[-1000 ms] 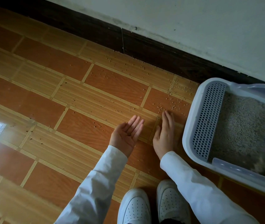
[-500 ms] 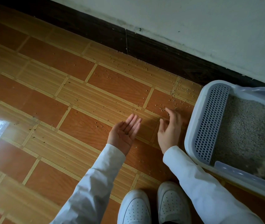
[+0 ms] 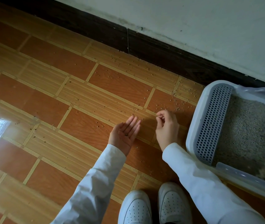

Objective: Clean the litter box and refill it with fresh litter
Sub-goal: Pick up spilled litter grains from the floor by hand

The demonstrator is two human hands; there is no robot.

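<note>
Your right hand [image 3: 167,126] hovers low over the floor, fingers curled in with thumb and fingertips brought together as if pinching; whether a grain sits between them is too small to tell. Your left hand [image 3: 124,132] lies palm up just beside it, fingers straight and together, cupped slightly, with a few dark grains resting in the palm. Both wrists come out of pale long sleeves [image 3: 96,180]. Just beyond your right fingertips, scattered litter grains [image 3: 175,107] dot the orange wood-pattern floor [image 3: 48,110], thickest between the hand and the near corner of the box, thinning out toward the dark skirting board [image 3: 144,46] and leftward across the tiles. The litter box [image 3: 198,123] sits on the floor close to the right of your right hand, white-rimmed, running out of frame at the right edge. Inside its near end a grey slotted grid panel [image 3: 212,123] leans along the wall; past it the tray holds grey litter [image 3: 248,126], with a darker clumped patch at the lower right. A white object at the far right edge of the box is cut off, unidentifiable. Your white perforated shoes [image 3: 154,207] stand side by side at the bottom. Window glare marks the floor at far left
</note>
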